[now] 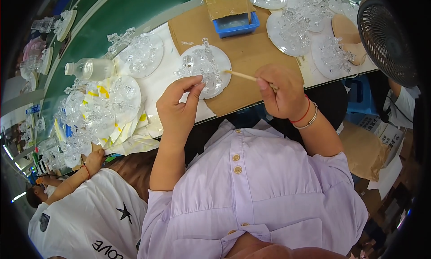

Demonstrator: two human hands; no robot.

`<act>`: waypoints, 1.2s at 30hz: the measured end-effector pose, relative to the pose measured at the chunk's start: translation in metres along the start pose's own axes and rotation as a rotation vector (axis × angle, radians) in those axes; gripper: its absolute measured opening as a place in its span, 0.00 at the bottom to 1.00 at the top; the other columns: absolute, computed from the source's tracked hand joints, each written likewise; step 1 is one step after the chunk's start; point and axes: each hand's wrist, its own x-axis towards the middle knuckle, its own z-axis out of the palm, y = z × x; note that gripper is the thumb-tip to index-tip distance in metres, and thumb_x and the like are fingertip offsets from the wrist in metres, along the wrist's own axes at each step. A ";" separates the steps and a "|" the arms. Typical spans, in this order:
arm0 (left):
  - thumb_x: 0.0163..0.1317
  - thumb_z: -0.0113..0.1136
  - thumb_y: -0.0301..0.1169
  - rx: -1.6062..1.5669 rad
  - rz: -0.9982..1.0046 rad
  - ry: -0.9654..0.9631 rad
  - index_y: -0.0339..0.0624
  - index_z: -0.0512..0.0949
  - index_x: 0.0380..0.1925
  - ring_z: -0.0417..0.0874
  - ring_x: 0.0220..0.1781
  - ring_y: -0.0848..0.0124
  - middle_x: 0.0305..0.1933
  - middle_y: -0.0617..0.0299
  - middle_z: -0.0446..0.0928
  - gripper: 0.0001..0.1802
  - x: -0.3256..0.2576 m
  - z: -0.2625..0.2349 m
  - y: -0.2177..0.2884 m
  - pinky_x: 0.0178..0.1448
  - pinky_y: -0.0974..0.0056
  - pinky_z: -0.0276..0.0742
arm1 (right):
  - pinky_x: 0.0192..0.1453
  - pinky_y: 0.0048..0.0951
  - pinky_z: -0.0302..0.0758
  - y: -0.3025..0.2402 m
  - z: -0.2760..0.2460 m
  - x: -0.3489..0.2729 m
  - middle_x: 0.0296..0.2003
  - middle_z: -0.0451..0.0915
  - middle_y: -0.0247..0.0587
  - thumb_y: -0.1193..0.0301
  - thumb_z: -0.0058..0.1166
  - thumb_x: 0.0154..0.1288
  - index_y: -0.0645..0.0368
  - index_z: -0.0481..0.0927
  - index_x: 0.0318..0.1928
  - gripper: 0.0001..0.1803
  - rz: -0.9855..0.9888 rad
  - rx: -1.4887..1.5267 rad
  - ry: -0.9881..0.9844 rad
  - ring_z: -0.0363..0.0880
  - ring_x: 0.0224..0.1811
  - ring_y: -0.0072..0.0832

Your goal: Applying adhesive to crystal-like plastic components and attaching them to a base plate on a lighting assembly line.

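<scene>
Clear glass ornament (203, 68) on round white plate (223, 61) pinched at its near edge by left hand (177, 107), thin wooden stick (240, 75) clenched in right hand (280, 92); judged light, brittle, slippery, best held by base

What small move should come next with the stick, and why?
Probably ease the wooden stick a little further left onto the clear ornament: the right hand grips it with the tip just at the piece, which the left hand steadies on the white disc.
</scene>
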 end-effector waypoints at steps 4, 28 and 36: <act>0.55 0.68 0.22 0.024 0.026 0.009 0.38 0.84 0.36 0.85 0.35 0.71 0.36 0.57 0.84 0.08 0.000 0.004 0.002 0.42 0.69 0.79 | 0.32 0.32 0.75 0.010 0.002 0.003 0.30 0.78 0.47 0.81 0.51 0.64 0.65 0.72 0.38 0.03 0.019 -0.016 0.029 0.78 0.28 0.41; 0.52 0.69 0.22 0.098 0.179 -0.005 0.38 0.82 0.33 0.85 0.33 0.66 0.35 0.57 0.84 0.08 0.000 0.014 0.006 0.39 0.66 0.80 | 0.27 0.33 0.72 -0.020 -0.009 -0.010 0.28 0.78 0.46 0.82 0.51 0.61 0.65 0.73 0.35 0.03 -0.041 0.047 -0.077 0.76 0.23 0.40; 0.52 0.69 0.22 0.096 0.179 -0.012 0.38 0.82 0.34 0.85 0.34 0.66 0.35 0.57 0.84 0.08 0.000 0.013 0.004 0.40 0.66 0.79 | 0.29 0.33 0.73 -0.008 -0.006 -0.002 0.27 0.77 0.47 0.81 0.51 0.63 0.65 0.73 0.35 0.01 -0.010 0.017 -0.049 0.75 0.24 0.41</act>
